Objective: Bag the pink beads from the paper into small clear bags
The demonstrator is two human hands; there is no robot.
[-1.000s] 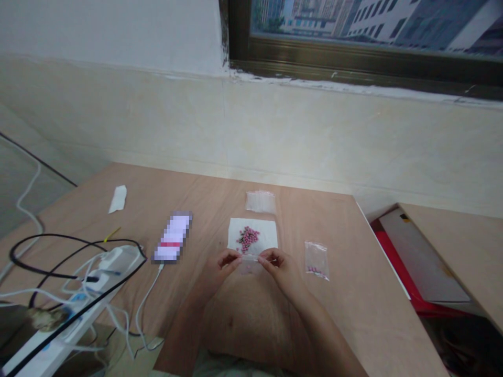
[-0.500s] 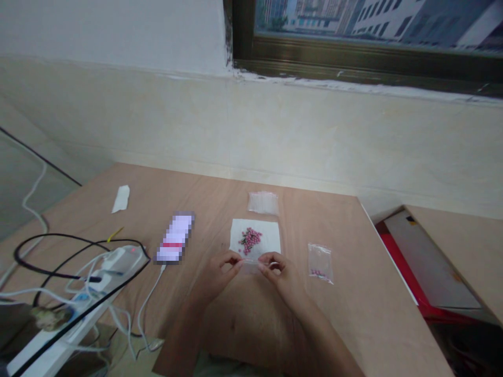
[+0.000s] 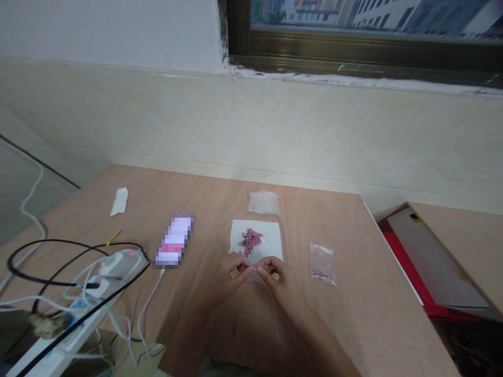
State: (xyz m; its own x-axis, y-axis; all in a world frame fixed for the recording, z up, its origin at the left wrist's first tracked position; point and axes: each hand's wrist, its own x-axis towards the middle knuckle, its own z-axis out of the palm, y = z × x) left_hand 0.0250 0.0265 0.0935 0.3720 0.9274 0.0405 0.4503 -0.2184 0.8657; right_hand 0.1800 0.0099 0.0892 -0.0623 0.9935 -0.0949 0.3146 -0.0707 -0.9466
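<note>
Between my two hands is a small clear plastic bag, its top edge pinched from both sides. My left hand is closed on the left part of that edge, thumb against forefinger. The same kind of pinch closes my right hand on the right part. Just beyond the fingers, a pile of small pink beads, with dark green bits among them, lies on a white sheet of paper. To the right rests another clear bag with a few pink beads at its bottom.
A stack of clear bags lies behind the paper. On the left are a phone with a charging cable, a scrap of white paper and a power strip with tangled cords. The wooden table meets a wall behind.
My fingertips have come closer together along the bag's top edge. The view has shifted slightly; the beads, paper and other bags stay in place.
</note>
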